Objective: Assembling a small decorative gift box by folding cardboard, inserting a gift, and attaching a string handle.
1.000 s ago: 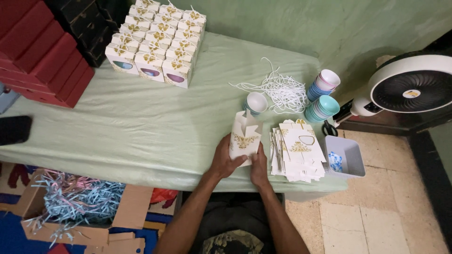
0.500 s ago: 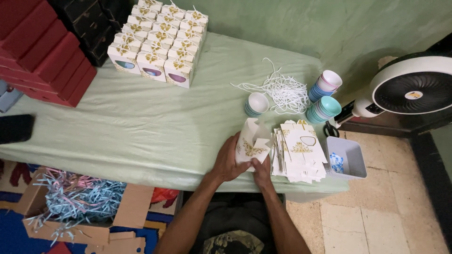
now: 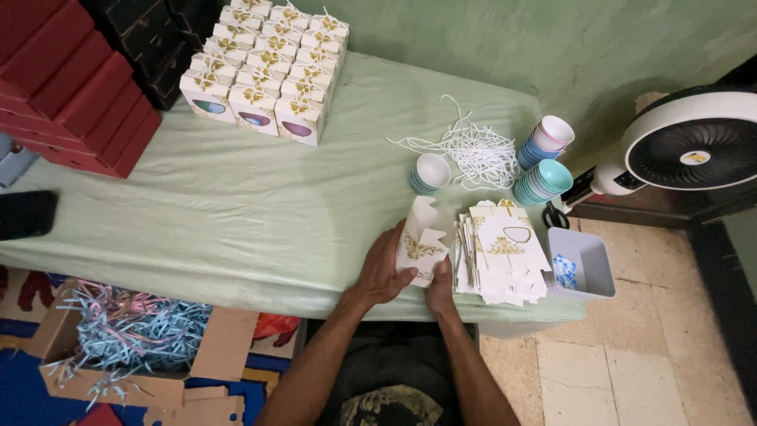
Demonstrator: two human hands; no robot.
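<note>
From the head view, both hands grip a small white cardboard gift box with gold print point(image 3: 420, 244) at the near edge of the green-clothed counter point(image 3: 236, 213); the left hand point(image 3: 385, 268) wraps its side; the right hand point(image 3: 440, 285) pinches it from below; a stack of flat white box blanks point(image 3: 505, 252) lies just beside; finished boxes point(image 3: 264, 71) stand far back.

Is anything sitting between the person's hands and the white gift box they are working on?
Nothing visible. The left hand and right hand both grip the half-folded white box directly, over the green tablecloth. The stack of flat boxes lies just beside it, to the right, not between.
</note>
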